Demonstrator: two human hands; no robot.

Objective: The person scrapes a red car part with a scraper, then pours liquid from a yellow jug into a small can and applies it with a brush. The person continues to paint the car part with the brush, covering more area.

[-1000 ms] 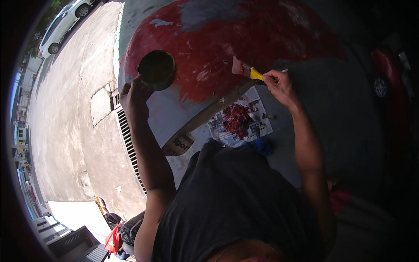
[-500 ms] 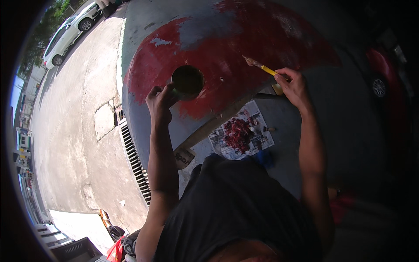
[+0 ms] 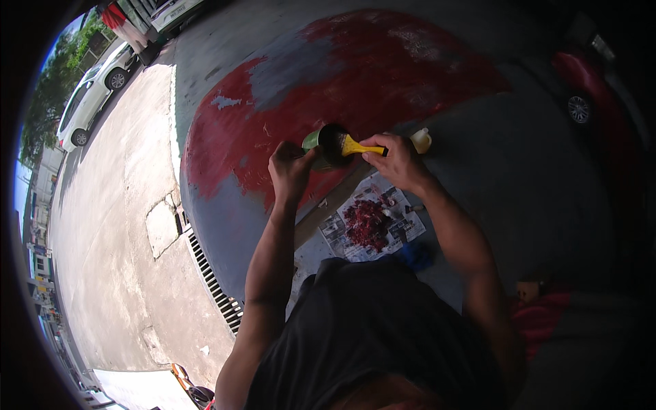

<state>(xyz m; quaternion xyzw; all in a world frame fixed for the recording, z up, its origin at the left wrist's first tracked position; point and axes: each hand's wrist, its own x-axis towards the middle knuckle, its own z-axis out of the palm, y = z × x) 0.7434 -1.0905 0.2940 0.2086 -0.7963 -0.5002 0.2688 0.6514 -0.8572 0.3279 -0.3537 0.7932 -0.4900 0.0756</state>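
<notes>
My left hand (image 3: 290, 169) grips a green can (image 3: 313, 141) by its side, tilted so that its dark mouth faces right. In my right hand (image 3: 398, 162) is a yellow-handled paintbrush (image 3: 365, 147), its bristle end at the can's mouth. The bristle tips are hidden in the shadow of the can. Both hands are over the near edge of a broad curved surface (image 3: 253, 147), patched in red and bluish grey. What the can holds is too dark to make out.
Newspaper (image 3: 333, 236) with a heap of red flakes (image 3: 367, 224) lies nearest me, beside a blue object (image 3: 415, 256). A pale yellowish container (image 3: 421, 141) stands beyond my right hand. Left are a drain grate (image 3: 212, 281), a white car (image 3: 92, 99) and a standing person (image 3: 130, 33); far right, a red car (image 3: 577, 75).
The brush has come left and down from over the red surface to the can's mouth. My left hand has moved right and tipped the can toward the brush. The view has shifted slightly.
</notes>
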